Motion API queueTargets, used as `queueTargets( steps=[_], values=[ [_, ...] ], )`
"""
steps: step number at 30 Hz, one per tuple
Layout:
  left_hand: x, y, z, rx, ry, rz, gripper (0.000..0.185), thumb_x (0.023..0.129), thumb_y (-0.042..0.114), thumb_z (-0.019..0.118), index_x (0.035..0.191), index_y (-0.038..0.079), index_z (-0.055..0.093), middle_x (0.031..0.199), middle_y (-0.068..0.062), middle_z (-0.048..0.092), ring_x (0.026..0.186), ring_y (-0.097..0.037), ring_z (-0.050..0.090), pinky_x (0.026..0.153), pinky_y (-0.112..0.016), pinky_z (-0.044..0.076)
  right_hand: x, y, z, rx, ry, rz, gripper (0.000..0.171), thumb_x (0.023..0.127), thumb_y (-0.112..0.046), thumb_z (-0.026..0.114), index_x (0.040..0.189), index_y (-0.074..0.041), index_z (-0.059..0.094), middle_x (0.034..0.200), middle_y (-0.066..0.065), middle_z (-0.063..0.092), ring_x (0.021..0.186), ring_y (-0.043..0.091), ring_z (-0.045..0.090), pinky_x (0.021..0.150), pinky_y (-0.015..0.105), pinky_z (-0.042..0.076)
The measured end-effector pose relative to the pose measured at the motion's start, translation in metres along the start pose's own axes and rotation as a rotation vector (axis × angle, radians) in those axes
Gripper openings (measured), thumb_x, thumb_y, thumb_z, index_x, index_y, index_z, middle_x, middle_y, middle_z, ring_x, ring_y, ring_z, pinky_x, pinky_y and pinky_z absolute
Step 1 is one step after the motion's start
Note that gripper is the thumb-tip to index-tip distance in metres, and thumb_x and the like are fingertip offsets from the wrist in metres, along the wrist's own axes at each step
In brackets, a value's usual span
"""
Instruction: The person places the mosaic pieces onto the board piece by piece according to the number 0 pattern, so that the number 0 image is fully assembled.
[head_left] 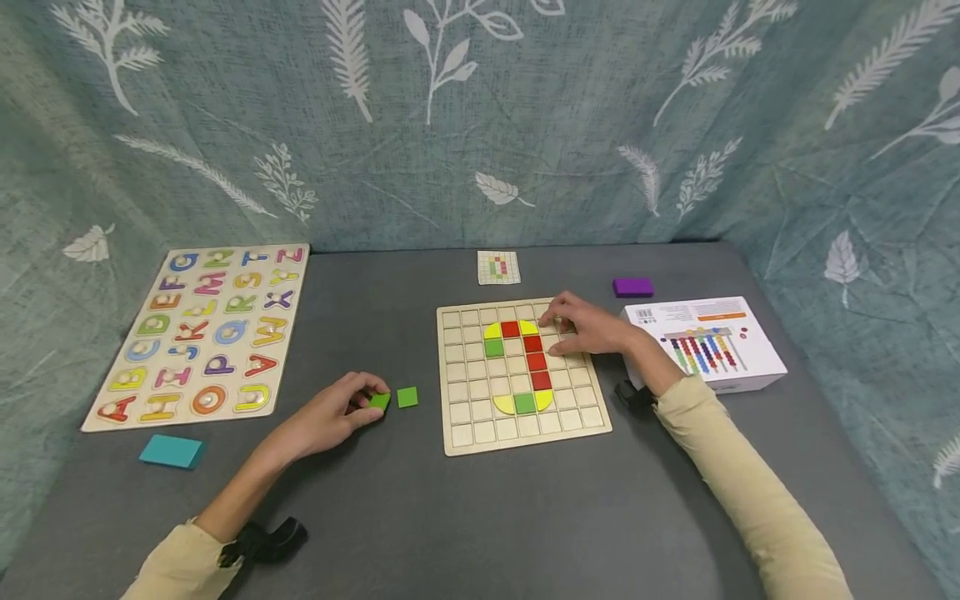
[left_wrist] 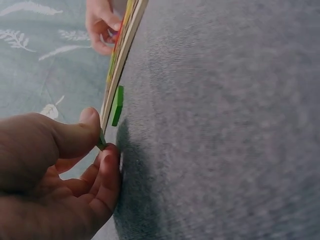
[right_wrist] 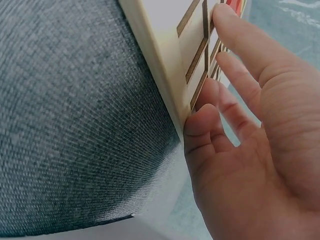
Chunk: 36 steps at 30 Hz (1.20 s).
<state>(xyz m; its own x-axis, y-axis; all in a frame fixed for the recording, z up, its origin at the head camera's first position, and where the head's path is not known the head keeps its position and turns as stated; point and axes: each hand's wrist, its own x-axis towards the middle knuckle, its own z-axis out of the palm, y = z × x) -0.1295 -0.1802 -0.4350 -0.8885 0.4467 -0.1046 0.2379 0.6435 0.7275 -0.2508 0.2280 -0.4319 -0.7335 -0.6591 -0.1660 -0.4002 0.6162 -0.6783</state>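
Between thumb and fingers my left hand [head_left: 341, 412] pinches a green square tile [head_left: 380, 402], just above the table. A second green tile [head_left: 407, 397] lies flat to its right, beside the wooden grid board [head_left: 468, 433]. On the board a ring-like shape is laid with red tiles [head_left: 536, 362], rounded yellow pieces [head_left: 503, 405] at its corners and green tiles [head_left: 525, 403]. My right hand [head_left: 588, 327] rests at the board's right side, fingers loosely spread over the squares by the red column. In the right wrist view its fingertips [right_wrist: 224, 14] touch the board's face and edge.
A small pattern card [head_left: 498, 267] lies behind the board. To the left are an alphabet peg puzzle [head_left: 197, 333] and a teal block [head_left: 172, 451]. A purple block [head_left: 633, 287] and a white box [head_left: 705, 342] with an abacus picture stand at right. A leaf-patterned curtain [head_left: 420, 167] hangs behind.
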Motion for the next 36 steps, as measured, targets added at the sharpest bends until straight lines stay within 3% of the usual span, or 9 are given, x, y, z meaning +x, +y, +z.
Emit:
queueTargets(
  steps=[8,15,22,26,36],
  values=[
    [0.006,0.005,0.002,-0.038,-0.025,-0.006,0.023,0.094,0.011,0.062,0.116,0.004,0.059,0.105,-0.011,0.058,0.088,-0.014,0.053,0.075,-0.024,0.046,0.001,-0.001,0.002,0.026,-0.017,-0.015,0.044,0.089,-0.016,0.07,0.128,-0.001,0.056,0.126,0.017,0.041,0.099,0.025,0.046,0.087,0.04,0.04],
    [0.016,0.021,0.007,-0.035,-0.045,-0.005,0.025,0.095,0.015,0.062,0.118,0.006,0.061,0.107,-0.008,0.063,0.089,-0.013,0.056,0.076,-0.026,0.047,0.001,-0.004,0.003,0.031,-0.03,0.009,0.045,0.089,-0.016,0.071,0.129,-0.002,0.055,0.128,0.016,0.039,0.102,0.026,0.047,0.091,0.04,0.04],
    [0.048,0.048,0.016,-0.018,-0.032,0.068,0.026,0.095,0.013,0.062,0.119,0.003,0.062,0.11,-0.013,0.058,0.087,-0.017,0.053,0.074,-0.031,0.045,0.0,0.0,0.0,0.031,-0.017,0.005,0.044,0.089,-0.015,0.07,0.128,-0.001,0.055,0.126,0.017,0.039,0.1,0.025,0.046,0.089,0.04,0.04],
    [0.068,0.066,0.027,0.033,-0.021,0.089,0.028,0.094,0.016,0.064,0.118,0.003,0.064,0.111,-0.013,0.062,0.092,-0.019,0.059,0.078,-0.033,0.048,0.0,0.001,-0.001,0.012,-0.015,-0.01,0.044,0.089,-0.017,0.071,0.128,-0.002,0.056,0.125,0.017,0.04,0.099,0.024,0.047,0.088,0.038,0.041],
    [0.109,0.09,0.059,0.169,-0.035,0.102,0.019,0.09,0.021,0.07,0.1,0.004,0.073,0.089,-0.006,0.067,0.074,-0.011,0.056,0.069,-0.026,0.046,-0.002,-0.002,0.001,-0.006,0.006,-0.002,0.044,0.088,-0.017,0.072,0.127,-0.003,0.057,0.121,0.015,0.041,0.098,0.024,0.047,0.088,0.038,0.041]
  ],
)
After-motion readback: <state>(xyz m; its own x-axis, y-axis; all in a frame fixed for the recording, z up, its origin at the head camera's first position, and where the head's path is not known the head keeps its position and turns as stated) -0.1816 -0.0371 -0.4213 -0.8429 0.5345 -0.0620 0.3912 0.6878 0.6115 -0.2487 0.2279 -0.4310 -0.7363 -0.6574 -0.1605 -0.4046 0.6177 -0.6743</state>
